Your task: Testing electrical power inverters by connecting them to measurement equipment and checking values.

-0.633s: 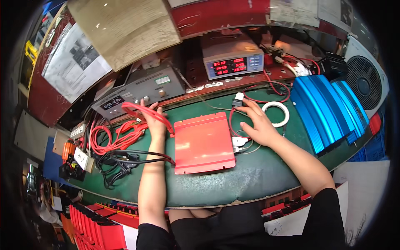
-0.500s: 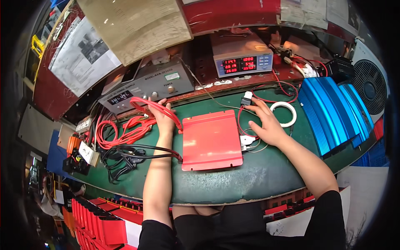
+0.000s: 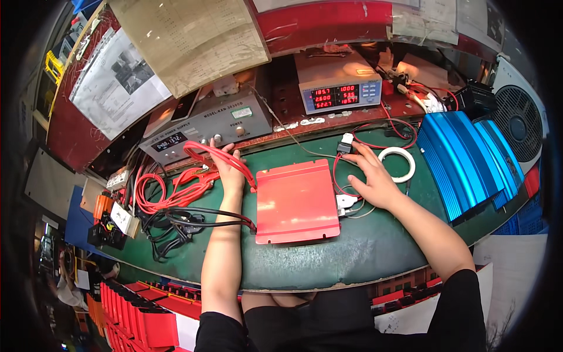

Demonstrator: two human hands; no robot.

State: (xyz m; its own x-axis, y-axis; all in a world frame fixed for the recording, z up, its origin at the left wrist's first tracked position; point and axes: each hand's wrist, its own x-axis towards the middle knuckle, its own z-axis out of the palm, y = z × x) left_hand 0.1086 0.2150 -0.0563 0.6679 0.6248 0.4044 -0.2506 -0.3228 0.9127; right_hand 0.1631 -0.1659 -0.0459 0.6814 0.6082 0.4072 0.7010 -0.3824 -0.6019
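Observation:
A flat red metal case (image 3: 298,202) lies on the green bench mat (image 3: 305,264), with thick red cables (image 3: 220,146) and black cables (image 3: 205,219) at its left side and a white plug (image 3: 346,200) at its right. My left hand (image 3: 230,169) reaches past the red cables to the grey power supply (image 3: 199,129), its fingertips around a small front knob (image 3: 217,138). Fingers stretched out, my right hand (image 3: 375,180) rests on the mat. Its fingertips touch or nearly touch a small black-and-white switch (image 3: 345,145) on a thin red wire.
A meter with red digits (image 3: 339,94) stands on the shelf. Beside my right hand lies a white tape roll (image 3: 397,164); farther right are blue finned cases (image 3: 460,167) and a fan (image 3: 519,120). Clips and cables (image 3: 158,190) crowd the left. Red cases (image 3: 138,314) are stacked below.
The digits on the power supply and the meter differ. Both hands stay in nearly the same places, and the view has shifted slightly.

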